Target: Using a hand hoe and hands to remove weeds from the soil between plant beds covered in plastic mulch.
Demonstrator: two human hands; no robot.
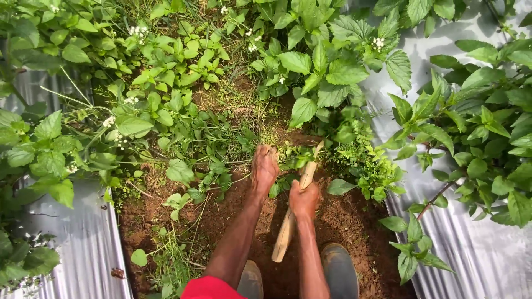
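My left hand [264,168] is closed around a clump of green weeds [292,158] at soil level in the middle of the view. Just to its right, my right hand [303,199] grips a pale wooden tool handle [286,232] that slants from the lower left up toward the weeds. The tool's working end is hidden among the leaves near the clump. Below both hands, bare reddish-brown soil [349,218] shows, and my two muddy boots [339,268] stand on it.
Silver plastic mulch sheets [476,249] cover the beds on the right and the left [83,238]. Broad-leaved plants [487,127] grow from them. Dense weeds with small white flowers [166,94] fill the furrow ahead.
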